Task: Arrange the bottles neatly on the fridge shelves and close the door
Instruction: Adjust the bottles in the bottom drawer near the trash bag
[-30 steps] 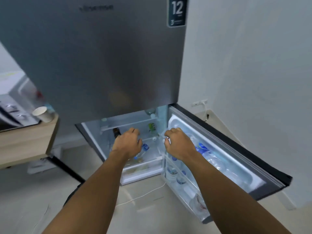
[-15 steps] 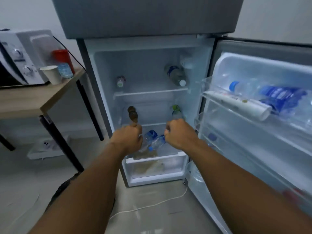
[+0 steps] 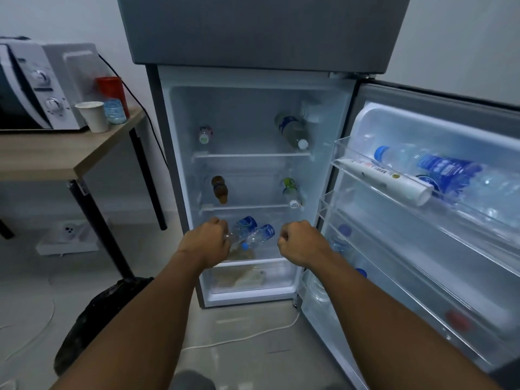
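The fridge's lower door (image 3: 422, 122) hangs open to the right. On the top shelf (image 3: 253, 155) lie a small bottle (image 3: 205, 135) and a large clear one (image 3: 292, 130). A brown bottle (image 3: 219, 190) and a green-labelled bottle (image 3: 291, 191) lie on the middle shelf (image 3: 244, 206). Two clear blue-labelled water bottles (image 3: 247, 222) (image 3: 266, 231) lie crossed on the bottom shelf. My left hand (image 3: 205, 244) is curled on the end of one. My right hand (image 3: 302, 242) is a fist beside them, holding nothing.
The door racks hold water bottles (image 3: 444, 173) and a white tube (image 3: 385, 178). A crisper drawer (image 3: 253, 278) sits below. To the left, a table (image 3: 56, 159) carries a microwave (image 3: 39, 85) and a paper cup (image 3: 92, 116). A black bag (image 3: 104, 311) and a cable (image 3: 239, 339) lie on the floor.
My view has dropped from the freezer door to the open compartment. My right hand has come off the door edge and moved in front of the bottom shelf.
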Tool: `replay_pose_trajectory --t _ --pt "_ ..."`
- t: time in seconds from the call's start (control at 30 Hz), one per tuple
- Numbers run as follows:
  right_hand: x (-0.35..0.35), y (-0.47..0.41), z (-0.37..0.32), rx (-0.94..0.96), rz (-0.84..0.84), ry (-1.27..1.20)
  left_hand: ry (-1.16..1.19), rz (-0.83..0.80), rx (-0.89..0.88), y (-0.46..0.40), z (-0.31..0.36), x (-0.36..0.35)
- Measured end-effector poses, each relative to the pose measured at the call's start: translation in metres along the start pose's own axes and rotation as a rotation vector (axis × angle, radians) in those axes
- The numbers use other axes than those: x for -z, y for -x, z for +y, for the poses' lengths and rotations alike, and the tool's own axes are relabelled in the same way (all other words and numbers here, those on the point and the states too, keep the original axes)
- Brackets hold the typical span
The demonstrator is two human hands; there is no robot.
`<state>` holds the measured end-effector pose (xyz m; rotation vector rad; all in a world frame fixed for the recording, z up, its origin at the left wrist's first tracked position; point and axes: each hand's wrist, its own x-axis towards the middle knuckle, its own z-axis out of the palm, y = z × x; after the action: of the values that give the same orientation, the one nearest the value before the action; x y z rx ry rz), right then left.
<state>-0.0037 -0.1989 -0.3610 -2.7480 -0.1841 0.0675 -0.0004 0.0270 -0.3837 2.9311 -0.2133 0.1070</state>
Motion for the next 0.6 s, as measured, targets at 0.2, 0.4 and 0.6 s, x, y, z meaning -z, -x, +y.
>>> replay_pose_trajectory --t 0.2,0.4,0.6 --pt "0.005 -0.003 -0.011 0.029 0.015 -0.026 -0.002 0.026 0.052 0.011 -0.014 0.014" --pt "-0.027 -0.041 -0.019 0.029 0.001 -0.079 0.026 -0.019 0.082 -0.006 -0.032 -0.018" --pt "-0.094 -0.102 -0.005 -0.017 -0.107 -0.083 0.126 -0.065 0.112 -0.071 -0.063 -0.076"
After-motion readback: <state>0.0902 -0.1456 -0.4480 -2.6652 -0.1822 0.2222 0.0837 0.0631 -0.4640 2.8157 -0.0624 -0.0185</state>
